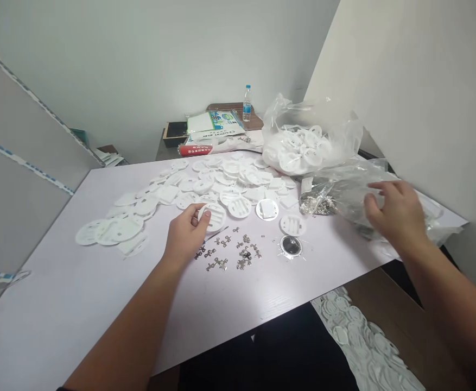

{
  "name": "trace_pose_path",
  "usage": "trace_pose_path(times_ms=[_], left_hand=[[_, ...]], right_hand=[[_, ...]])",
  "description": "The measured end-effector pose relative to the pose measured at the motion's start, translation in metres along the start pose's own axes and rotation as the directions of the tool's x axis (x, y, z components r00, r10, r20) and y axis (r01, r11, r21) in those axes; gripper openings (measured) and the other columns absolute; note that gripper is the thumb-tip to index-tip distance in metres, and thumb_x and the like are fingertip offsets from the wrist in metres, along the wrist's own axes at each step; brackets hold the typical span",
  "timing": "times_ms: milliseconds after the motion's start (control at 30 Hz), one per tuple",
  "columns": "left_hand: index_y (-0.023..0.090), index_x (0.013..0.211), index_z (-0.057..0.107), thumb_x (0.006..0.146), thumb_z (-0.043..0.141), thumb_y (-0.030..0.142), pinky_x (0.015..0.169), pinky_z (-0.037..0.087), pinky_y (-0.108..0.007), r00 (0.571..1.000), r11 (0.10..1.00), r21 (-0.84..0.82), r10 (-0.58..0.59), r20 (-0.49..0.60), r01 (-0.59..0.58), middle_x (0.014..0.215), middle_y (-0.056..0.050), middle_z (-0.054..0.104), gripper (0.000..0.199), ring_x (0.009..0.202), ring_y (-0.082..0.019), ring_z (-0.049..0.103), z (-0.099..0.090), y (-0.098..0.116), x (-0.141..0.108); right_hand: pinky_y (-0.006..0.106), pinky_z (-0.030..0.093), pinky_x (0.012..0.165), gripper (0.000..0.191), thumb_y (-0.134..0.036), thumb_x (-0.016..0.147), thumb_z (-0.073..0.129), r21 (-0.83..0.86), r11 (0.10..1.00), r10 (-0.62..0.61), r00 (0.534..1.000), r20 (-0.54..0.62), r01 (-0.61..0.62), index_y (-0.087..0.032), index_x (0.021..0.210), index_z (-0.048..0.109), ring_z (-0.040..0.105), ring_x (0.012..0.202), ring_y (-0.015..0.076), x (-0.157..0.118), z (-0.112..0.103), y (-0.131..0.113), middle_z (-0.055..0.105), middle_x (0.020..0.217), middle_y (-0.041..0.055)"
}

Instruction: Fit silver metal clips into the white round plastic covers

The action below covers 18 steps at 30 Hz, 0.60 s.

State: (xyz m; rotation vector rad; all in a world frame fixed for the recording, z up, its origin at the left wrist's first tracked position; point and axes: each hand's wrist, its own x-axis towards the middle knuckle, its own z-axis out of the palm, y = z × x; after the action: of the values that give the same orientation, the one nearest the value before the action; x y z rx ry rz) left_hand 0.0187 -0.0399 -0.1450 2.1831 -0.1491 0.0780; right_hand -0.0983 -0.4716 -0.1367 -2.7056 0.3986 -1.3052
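Note:
My left hand pinches a white round slotted plastic disc at its left edge, holding it tilted above the table. Just below lie several small metal clips, scattered loosely, and a thin dark rod partly hidden by the hand. On the right, my right hand hovers at a crumpled clear plastic bag, thumb and forefinger apart with nothing seen between them. Whether its other fingers touch the bag is hidden. Shiny metal parts show through the bag's left end.
A wide pile of white discs covers the table's back half. Behind the bag stands a larger bag of discs. A round black-centred piece lies near the front. More discs fill a container below; a water bottle stands behind.

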Motion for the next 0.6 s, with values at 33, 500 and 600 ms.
trace_pose_path(times_ms=[33, 500, 600], left_hand=[[0.025, 0.112, 0.07, 0.09, 0.057, 0.054, 0.056, 0.04, -0.028, 1.0, 1.0, 0.004, 0.001, 0.001, -0.001, 0.068, 0.002, 0.047, 0.039, 0.061, -0.015, 0.045, 0.0, 0.0, 0.0], [0.022, 0.114, 0.071, 0.09, 0.057, 0.05, 0.057, 0.041, -0.026, 1.0, 0.999, 0.034, 0.026, 0.002, -0.026, 0.063, 0.003, 0.047, 0.04, 0.059, -0.014, 0.047, -0.001, 0.003, -0.001], [0.022, 0.114, 0.071, 0.089, 0.057, 0.05, 0.057, 0.041, -0.026, 0.999, 0.999, 0.03, 0.04, -0.004, -0.039, 0.063, 0.003, 0.048, 0.04, 0.06, -0.014, 0.048, 0.0, 0.001, 0.0]], right_hand=[[0.052, 0.055, 0.076, 0.018, -0.016, 0.071, 0.066, -0.016, 0.996, 0.082, 0.996, -0.015, -0.083, -0.029, 0.082, 0.067, 0.071, 0.088, 0.0361, 0.002, -0.001, 0.009, 0.072, 0.096, 0.0199], [0.037, 0.051, 0.066, 0.037, -0.028, 0.07, 0.083, -0.087, 0.751, 0.6, 0.62, 0.506, -0.655, -0.025, 0.083, 0.049, 0.071, 0.069, 0.0234, 0.052, -0.026, -0.017, 0.075, 0.08, 0.0057], [0.041, 0.054, 0.076, 0.031, -0.044, 0.08, 0.075, -0.131, 0.829, 0.498, 0.61, 0.616, -0.544, -0.022, 0.076, 0.055, 0.073, 0.082, 0.0296, 0.055, -0.021, -0.025, 0.075, 0.078, 0.0108]])
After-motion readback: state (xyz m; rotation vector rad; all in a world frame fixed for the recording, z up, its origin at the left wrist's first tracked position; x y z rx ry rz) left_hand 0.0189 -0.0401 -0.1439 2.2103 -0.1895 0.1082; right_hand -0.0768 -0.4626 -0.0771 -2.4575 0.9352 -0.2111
